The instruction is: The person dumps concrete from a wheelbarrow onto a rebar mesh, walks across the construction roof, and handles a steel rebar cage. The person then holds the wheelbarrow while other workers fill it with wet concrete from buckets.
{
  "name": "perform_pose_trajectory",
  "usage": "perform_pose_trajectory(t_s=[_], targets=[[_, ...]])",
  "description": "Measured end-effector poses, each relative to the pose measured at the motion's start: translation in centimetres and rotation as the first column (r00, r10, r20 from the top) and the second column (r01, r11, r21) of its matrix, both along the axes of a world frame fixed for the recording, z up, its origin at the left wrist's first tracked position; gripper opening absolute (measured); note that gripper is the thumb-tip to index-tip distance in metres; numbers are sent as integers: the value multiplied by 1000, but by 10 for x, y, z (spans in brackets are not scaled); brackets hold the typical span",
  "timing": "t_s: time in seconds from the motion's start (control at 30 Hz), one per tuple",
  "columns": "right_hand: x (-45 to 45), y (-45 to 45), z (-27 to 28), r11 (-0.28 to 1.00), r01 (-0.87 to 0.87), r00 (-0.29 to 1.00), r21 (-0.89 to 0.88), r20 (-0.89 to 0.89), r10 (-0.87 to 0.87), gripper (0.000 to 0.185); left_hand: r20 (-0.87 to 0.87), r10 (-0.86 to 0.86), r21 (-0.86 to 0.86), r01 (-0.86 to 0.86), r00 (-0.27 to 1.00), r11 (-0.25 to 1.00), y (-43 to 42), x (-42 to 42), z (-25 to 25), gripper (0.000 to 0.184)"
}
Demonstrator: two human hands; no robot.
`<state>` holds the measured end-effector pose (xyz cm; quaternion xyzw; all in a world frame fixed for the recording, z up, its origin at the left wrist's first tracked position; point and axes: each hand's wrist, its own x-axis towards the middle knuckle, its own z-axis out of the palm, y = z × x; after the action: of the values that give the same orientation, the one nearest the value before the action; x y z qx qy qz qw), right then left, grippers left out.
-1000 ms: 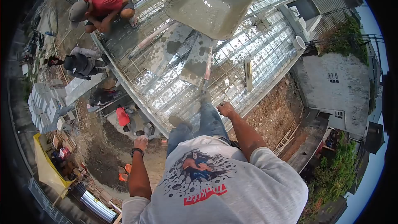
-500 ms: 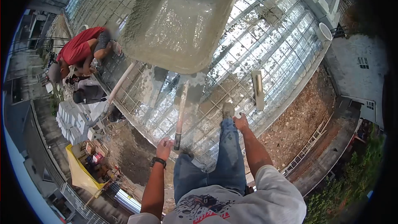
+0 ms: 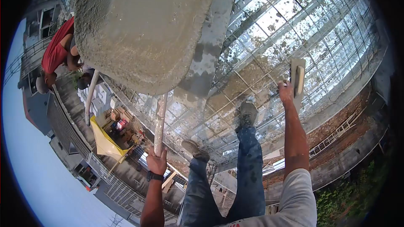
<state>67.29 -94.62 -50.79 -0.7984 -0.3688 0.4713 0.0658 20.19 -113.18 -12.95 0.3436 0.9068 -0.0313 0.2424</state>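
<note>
My left hand point(image 3: 157, 161) is closed around the end of a pale wooden handle point(image 3: 160, 120), which runs up to the wheelbarrow tray. This large tray point(image 3: 139, 38) carries wet grey concrete and fills the upper left. My right hand point(image 3: 285, 92) is stretched forward above the metal decking, its bent fingers slightly apart and nothing visible in them. Just beside it lies a float point(image 3: 299, 80) with a wooden grip; whether they touch is unclear. The wheelbarrow's other handle point(image 3: 91, 98) sticks out on the left, with no hand on it.
Wire mesh point(image 3: 269, 35) covers the shiny decking, and my shoes point(image 3: 247, 113) stand on it. A concrete-smeared board point(image 3: 204, 63) lies beside the tray. At the left edge a person in red point(image 3: 57, 56) bends over. Beyond the deck's edge are a yellow tarp point(image 3: 107, 143) and a ladder point(image 3: 336, 132) below.
My left hand has closed on the handle. The tray appears larger and farther left. My right hand has reached forward beside the float, and my feet have moved apart.
</note>
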Motion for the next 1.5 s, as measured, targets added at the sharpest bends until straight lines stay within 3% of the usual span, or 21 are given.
perform_pose_trajectory(t_s=[0.03, 0.07, 0.17, 0.23, 0.3, 0.4, 0.5, 0.53, 0.63, 0.67, 0.77, 0.83, 0.9, 0.97, 1.0, 1.07, 1.17, 1.2, 1.3, 1.4, 1.5], targets=[[-22, -9, 18, 995, -96, 993, 16, -72, 97, 52, -6, 42, -45, -42, 999, 998, -4, -3, -3, 35], [-56, -12, 68, 992, -89, 978, -90, -198, 70, 45, -10, 84, -87, -84, 996, 993, -7, -6, -3, 35], [-123, -80, 101, 978, -155, 863, -143, -501, 64, 45, -30, 114, -106, -117, 993, 988, 4, 1, 4, 35], [-173, -120, 129, 925, -224, 826, -306, -563, 13, 40, -45, 73, -161, -80, 996, 984, 13, 0, 11, 36], [-232, -103, 220, 866, -259, 752, -428, -652, -97, 37, -49, 49, -247, -60, 998, 967, 11, -6, 14, 38], [-316, -89, 314, 844, -293, 644, -450, -745, -174, 36, 56, 40, -299, -22, 998, 954, 12, -16, 23, 33], [-386, -100, 335, 888, -244, 532, -391, -819, -215, 41, 140, 130, -251, -92, 982, 964, 9, -25, 28, 29], [-403, -112, 315, 924, -262, 572, -280, -816, -85, 43, 182, 128, -237, -83, 975, 968, 6, -29, 28, 28], [-447, -120, 303, 975, -178, 824, -130, -562, 75, 32, 314, 106, -164, -56, 944, 985, -6, -39, 27, 28], [-455, -116, 312, 973, -103, 870, -205, -493, -12, 29, 356, 100, -120, -61, 929, 991, -9, -43, 27, 28], [-455, -127, 286, 945, 118, 653, -305, -693, -305, 29, 426, 68, 3, -77, 902, 997, -24, -55, 24, 32], [-462, -123, 298, 956, 133, 778, -262, -569, -265, 31, 500, 62, 29, -89, 864, 996, -54, -59, 23, 35], [-484, -126, 320, 954, 250, 826, -164, -479, -298, 28, 578, 82, 8, -107, 812, 994, -83, -73, 34, 37], [-487, -127, 305, 964, 236, 922, -123, -286, -262, 31, 617, 111, -22, -124, 779, 992, -105, -90, 58, 36], [-492, -134, 307, 967, 230, 934, -107, -254, -251, 33, 629, 129, 27, -188, 766, 982, -110, -88, 48, 33], [-501, -134, 315, 972, 225, 955, -68, -185, -233, 37, 681, 125, -41, -132, 722, 990, -110, -88, 18, 31], [-504, -120, 325, 962, -27, 987, -271, 142, 68, 46, 748, 151, -76, -143, 646, 987, -118, -97, 30, 28], [-503, -120, 328, 956, -88, 985, -280, 120, 125, 48, 753, 150, -69, -149, 641, 986, -119, -97, 32, 28], [-504, -131, 341, 993, 61, 993, -97, -98, -70, 48, 741, 141, -27, -181, 656, 983, -110, -101, 36, 25], [-491, -141, 345, 988, 116, 942, -106, -302, -143, 48, 754, 198, -75, -217, 626, 973, -102, -94, 47, 25], [-505, -138, 342, 983, 68, 996, -170, -44, -77, 48, 744, 143, -56, -153, 652, 987, -109, -94, 29, 28]])
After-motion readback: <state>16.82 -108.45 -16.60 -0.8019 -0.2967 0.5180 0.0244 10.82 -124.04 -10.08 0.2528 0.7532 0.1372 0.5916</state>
